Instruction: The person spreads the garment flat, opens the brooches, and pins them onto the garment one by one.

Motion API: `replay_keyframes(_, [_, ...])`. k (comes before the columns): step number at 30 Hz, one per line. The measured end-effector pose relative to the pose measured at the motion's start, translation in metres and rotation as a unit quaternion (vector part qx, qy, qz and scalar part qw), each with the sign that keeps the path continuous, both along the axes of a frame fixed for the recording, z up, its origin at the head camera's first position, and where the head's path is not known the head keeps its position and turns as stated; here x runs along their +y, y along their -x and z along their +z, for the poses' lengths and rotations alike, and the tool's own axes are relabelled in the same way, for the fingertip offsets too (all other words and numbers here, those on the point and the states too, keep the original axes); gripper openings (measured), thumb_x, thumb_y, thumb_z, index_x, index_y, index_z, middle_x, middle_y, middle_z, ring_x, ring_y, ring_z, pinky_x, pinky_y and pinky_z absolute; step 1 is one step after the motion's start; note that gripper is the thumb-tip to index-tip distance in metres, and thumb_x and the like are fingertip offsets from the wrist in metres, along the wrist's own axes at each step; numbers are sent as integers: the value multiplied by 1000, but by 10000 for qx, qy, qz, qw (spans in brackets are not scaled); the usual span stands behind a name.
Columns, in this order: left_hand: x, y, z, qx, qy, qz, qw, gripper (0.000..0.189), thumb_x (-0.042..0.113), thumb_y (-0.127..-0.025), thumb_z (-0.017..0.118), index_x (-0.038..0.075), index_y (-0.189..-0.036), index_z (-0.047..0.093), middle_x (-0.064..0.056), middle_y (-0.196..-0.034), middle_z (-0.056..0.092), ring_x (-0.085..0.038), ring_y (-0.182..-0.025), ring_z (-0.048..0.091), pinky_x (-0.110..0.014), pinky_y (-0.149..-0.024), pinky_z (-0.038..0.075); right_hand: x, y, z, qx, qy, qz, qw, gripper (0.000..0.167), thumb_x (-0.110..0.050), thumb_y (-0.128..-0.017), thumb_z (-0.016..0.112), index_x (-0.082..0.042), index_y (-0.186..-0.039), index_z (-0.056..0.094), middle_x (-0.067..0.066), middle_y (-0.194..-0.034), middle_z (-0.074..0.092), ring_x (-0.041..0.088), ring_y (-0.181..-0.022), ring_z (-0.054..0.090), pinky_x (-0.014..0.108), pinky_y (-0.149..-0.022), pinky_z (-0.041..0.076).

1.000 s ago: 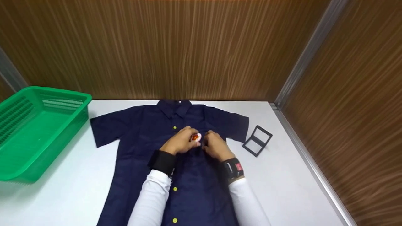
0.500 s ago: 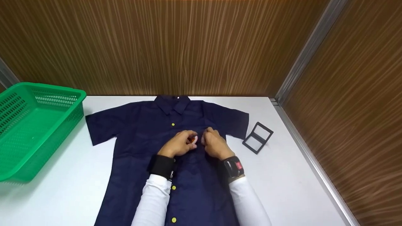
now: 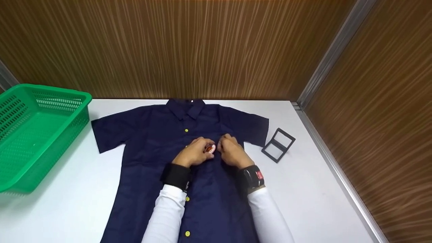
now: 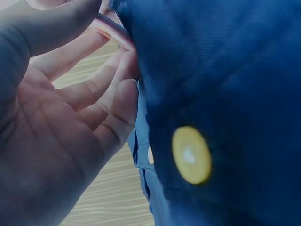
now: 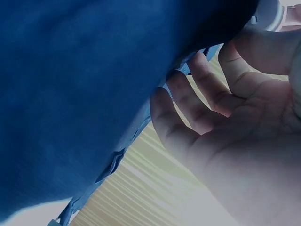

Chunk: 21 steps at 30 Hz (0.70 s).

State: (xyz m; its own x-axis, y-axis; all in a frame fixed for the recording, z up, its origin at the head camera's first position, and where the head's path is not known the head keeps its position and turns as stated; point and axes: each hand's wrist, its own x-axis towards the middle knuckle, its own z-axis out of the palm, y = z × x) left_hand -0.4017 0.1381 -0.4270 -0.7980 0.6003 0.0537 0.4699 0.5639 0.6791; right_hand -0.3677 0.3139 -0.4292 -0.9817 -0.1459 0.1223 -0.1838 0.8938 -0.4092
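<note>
Pinches round badge point(image 3: 210, 149) between thumb point(image 4: 51, 30) and fingers point(image 4: 75, 55) of left hand point(image 3: 194, 152); just right, pinches shirt point(image 3: 155, 138) in curled fingers of right hand point(image 3: 233, 152).

Shirt point(image 3: 152, 145): navy, short-sleeved, lying spread front-up on the table point(image 3: 310, 195), collar point(image 3: 184, 109) pointing away, yellow buttons point(image 3: 187, 233) running down its front.
Badge point(image 3: 210, 149): round, pale-rimmed, reddish inside, tilting over the chest; the left hand point(image 3: 193, 152) is pinching it.
</note>
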Motion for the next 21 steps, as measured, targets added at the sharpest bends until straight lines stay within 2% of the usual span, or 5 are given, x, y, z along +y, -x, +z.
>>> replay_keyframes(3, [2,-2,0,176,155,12,9997,41,11,-90,78,5,-130,69,-16,-119,66,-33,-116,61,-46,-105,50,-1,0,-1,12,19,29,10000,10,-1,-93,59,-7,-86,61,14,-108,57,41,-106,56,55,-90,53])
replay_keyframes(7, [5,-2,-2,260,119,-53,9996,43,10,-91,77,4,-132,67,-18,-122,65,-36,-117,61,-47,-105,50,-1,-1,-1,15,35,-17,10000,7,-5,-95,59,-7,-89,61,14,-110,57,40,-109,57,58,-91,52])
replay_keyframes(13, [6,-1,-4,117,32,-77,9999,50,11,-94,74,3,-141,60,-19,-129,63,-34,-120,60,-46,-108,48,-1,-1,0,-154,81,-116,9998,7,-8,-99,58,-6,-92,61,15,-112,57,41,-112,56,58,-96,51])
replay_keyframes(21, [6,1,-5,21,-163,-94,9998,42,12,-94,74,3,-134,63,-19,-126,64,-33,-119,60,-47,-106,49,0,2,0,-216,120,-122,9996,8,-7,-99,58,-4,-94,62,16,-114,57,42,-113,55,57,-98,50])
